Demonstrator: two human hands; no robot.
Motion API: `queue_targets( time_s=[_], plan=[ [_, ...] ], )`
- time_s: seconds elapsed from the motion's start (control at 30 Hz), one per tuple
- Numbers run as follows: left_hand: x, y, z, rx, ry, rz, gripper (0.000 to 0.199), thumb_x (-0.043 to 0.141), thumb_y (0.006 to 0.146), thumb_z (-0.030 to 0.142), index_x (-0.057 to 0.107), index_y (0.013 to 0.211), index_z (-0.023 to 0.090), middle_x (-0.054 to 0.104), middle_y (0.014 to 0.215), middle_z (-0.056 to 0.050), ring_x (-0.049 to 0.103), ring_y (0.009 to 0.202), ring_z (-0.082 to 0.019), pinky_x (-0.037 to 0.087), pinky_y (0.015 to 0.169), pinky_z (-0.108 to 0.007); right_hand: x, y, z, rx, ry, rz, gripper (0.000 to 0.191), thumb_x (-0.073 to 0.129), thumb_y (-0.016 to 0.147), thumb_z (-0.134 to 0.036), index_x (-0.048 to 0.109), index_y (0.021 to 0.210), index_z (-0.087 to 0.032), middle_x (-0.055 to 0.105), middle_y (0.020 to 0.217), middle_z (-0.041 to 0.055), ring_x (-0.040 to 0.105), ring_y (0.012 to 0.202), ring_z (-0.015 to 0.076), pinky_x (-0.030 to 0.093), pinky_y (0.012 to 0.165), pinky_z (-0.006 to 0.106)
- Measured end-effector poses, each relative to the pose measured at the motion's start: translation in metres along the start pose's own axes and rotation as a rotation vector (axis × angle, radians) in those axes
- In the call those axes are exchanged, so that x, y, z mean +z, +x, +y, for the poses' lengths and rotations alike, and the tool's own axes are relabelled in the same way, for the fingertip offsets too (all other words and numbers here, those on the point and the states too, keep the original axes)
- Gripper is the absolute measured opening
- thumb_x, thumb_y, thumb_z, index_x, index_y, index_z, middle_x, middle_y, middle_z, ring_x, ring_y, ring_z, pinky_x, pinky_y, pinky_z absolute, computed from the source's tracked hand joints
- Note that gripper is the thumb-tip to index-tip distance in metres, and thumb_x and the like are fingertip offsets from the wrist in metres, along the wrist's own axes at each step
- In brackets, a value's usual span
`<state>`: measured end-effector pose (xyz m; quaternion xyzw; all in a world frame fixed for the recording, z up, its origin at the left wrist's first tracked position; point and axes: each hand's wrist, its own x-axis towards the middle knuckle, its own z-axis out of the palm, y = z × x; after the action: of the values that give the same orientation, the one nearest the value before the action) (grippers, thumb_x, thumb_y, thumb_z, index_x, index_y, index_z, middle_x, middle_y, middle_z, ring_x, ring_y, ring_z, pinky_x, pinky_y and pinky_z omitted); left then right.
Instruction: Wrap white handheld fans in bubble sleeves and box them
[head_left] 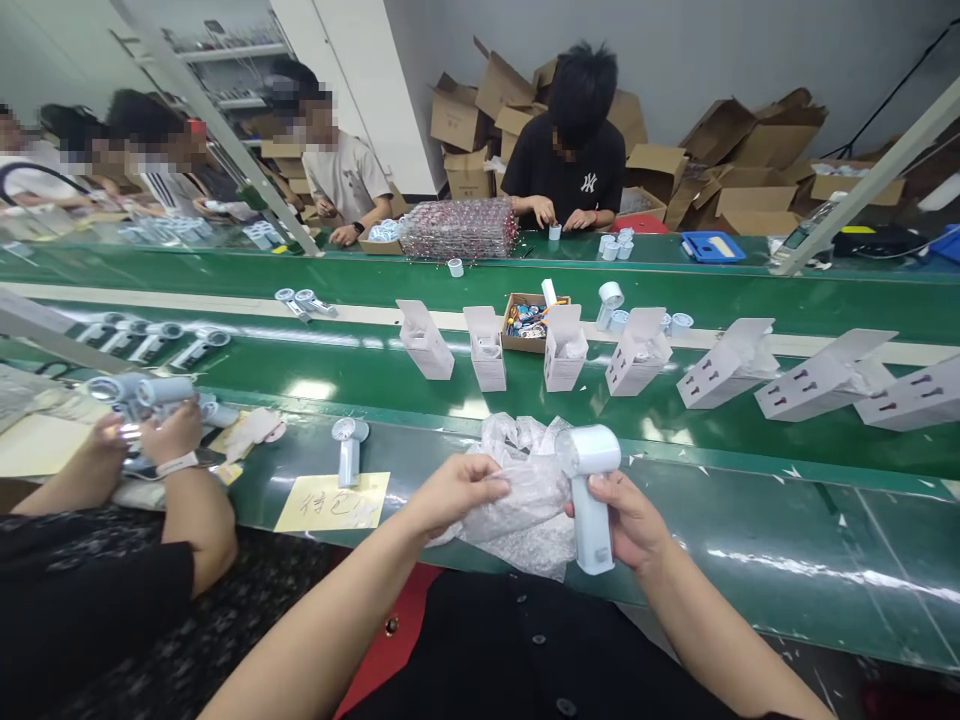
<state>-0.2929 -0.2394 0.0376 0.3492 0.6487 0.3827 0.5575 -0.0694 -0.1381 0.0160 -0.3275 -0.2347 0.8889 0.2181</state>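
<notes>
My right hand [630, 520] is closed around the handle of a pale blue handheld fan [594, 500], held upright with its round head at the top. In my left hand [461, 495] a clear bubble-wrap bag [517, 490] is pinched between thumb and fingers, its edge against the fan's head. More bubble wrap [536, 545] lies on the green bench beneath. Left of my hands, another handheld fan [349, 455] rests by a yellow paper note [330, 502] with handwriting.
Several open white boxes [564, 350] stand in a row beyond the bench, near a small carton [517, 342] of mixed parts. At the left, a co-worker's hands [172, 435] hold fans. Another person [566, 160] works across the line.
</notes>
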Motion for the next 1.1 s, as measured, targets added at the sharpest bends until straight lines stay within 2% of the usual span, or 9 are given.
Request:
queue_targets(
  time_s=[0.17, 0.33, 0.43, 0.53, 0.67, 0.77, 0.9, 1.03, 1.1],
  plan=[
    [-0.004, -0.008, 0.008, 0.193, 0.317, 0.591, 0.021, 0.067, 0.069, 0.033, 0.057, 0.057, 0.019, 0.056, 0.058, -0.002, 0.055, 0.061, -0.016, 0.038, 0.055, -0.025, -0.004, -0.01, -0.015, -0.03, 0.153, 0.216, 0.036, 0.088, 0.052, -0.03, 0.068, 0.079, -0.018, 0.068, 0.067, -0.0012, 0.063, 0.058, 0.015, 0.057, 0.063, 0.03],
    [0.079, 0.002, 0.014, 0.008, -0.286, 0.235, 0.03, 0.068, 0.069, 0.042, 0.06, 0.083, 0.017, 0.062, 0.069, -0.001, 0.056, 0.054, -0.013, 0.038, 0.045, -0.022, 0.01, -0.008, 0.008, -0.078, 0.144, 0.129, 0.039, 0.087, 0.055, -0.037, 0.066, 0.082, -0.018, 0.068, 0.068, -0.0005, 0.063, 0.059, 0.0162, 0.055, 0.063, 0.031],
    [0.106, 0.015, 0.003, 0.056, -0.563, 0.286, 0.032, 0.072, 0.064, 0.039, 0.06, 0.082, 0.016, 0.064, 0.074, -0.001, 0.057, 0.059, -0.012, 0.043, 0.051, -0.023, 0.01, -0.005, 0.019, -0.08, 0.084, 0.046, 0.044, 0.087, 0.054, -0.04, 0.066, 0.088, -0.019, 0.069, 0.072, 0.001, 0.063, 0.061, 0.0169, 0.054, 0.065, 0.033],
    [0.088, 0.019, -0.012, 0.055, -0.555, 0.459, 0.032, 0.071, 0.062, 0.037, 0.064, 0.085, 0.015, 0.068, 0.079, -0.004, 0.06, 0.066, -0.015, 0.045, 0.058, -0.026, 0.0, -0.009, 0.009, -0.095, 0.015, 0.08, 0.046, 0.088, 0.054, -0.037, 0.066, 0.091, -0.02, 0.069, 0.081, 0.0004, 0.063, 0.066, 0.0149, 0.054, 0.068, 0.03],
    [0.051, 0.01, -0.014, 0.117, 0.088, 0.748, 0.019, 0.065, 0.066, 0.03, 0.067, 0.081, 0.019, 0.065, 0.065, -0.001, 0.057, 0.064, -0.017, 0.04, 0.062, -0.026, -0.011, -0.026, -0.012, -0.054, -0.24, -0.034, 0.061, 0.088, 0.057, -0.026, 0.059, 0.111, -0.021, 0.068, 0.088, 0.0017, 0.062, 0.069, 0.0134, 0.052, 0.064, 0.026],
    [0.049, 0.003, -0.007, 0.186, 0.398, 0.521, 0.011, 0.061, 0.07, 0.029, 0.068, 0.068, 0.021, 0.065, 0.062, -0.001, 0.057, 0.064, -0.017, 0.039, 0.063, -0.026, -0.008, -0.034, -0.009, 0.17, -0.253, -0.219, 0.082, 0.088, 0.054, -0.019, 0.047, 0.125, -0.025, 0.067, 0.089, 0.0019, 0.062, 0.067, 0.0154, 0.054, 0.058, 0.03],
    [0.058, 0.002, -0.005, 0.195, 0.235, 0.148, 0.01, 0.064, 0.066, 0.025, 0.072, 0.066, 0.019, 0.069, 0.07, -0.003, 0.058, 0.066, -0.017, 0.042, 0.061, -0.025, -0.001, -0.027, 0.011, 0.328, -0.131, -0.235, 0.068, 0.085, 0.057, -0.028, 0.052, 0.116, -0.019, 0.062, 0.074, -0.0016, 0.056, 0.055, 0.0117, 0.054, 0.051, 0.028],
    [0.059, 0.005, -0.012, 0.043, -0.089, 0.303, 0.019, 0.064, 0.069, 0.033, 0.071, 0.071, 0.015, 0.061, 0.056, 0.0, 0.049, 0.05, -0.012, 0.039, 0.052, -0.024, -0.006, -0.016, 0.021, 0.303, -0.232, -0.124, 0.052, 0.084, 0.058, -0.026, 0.06, 0.104, -0.017, 0.063, 0.082, 0.0002, 0.059, 0.06, 0.012, 0.054, 0.053, 0.027],
    [0.06, 0.002, -0.015, 0.137, -0.027, 0.399, 0.019, 0.062, 0.074, 0.033, 0.07, 0.074, 0.016, 0.061, 0.058, -0.001, 0.051, 0.053, -0.012, 0.041, 0.055, -0.025, -0.01, -0.014, 0.023, 0.265, -0.301, -0.058, 0.051, 0.085, 0.056, -0.024, 0.062, 0.101, -0.018, 0.063, 0.09, 0.0007, 0.061, 0.061, 0.0126, 0.054, 0.052, 0.027]
  ],
)
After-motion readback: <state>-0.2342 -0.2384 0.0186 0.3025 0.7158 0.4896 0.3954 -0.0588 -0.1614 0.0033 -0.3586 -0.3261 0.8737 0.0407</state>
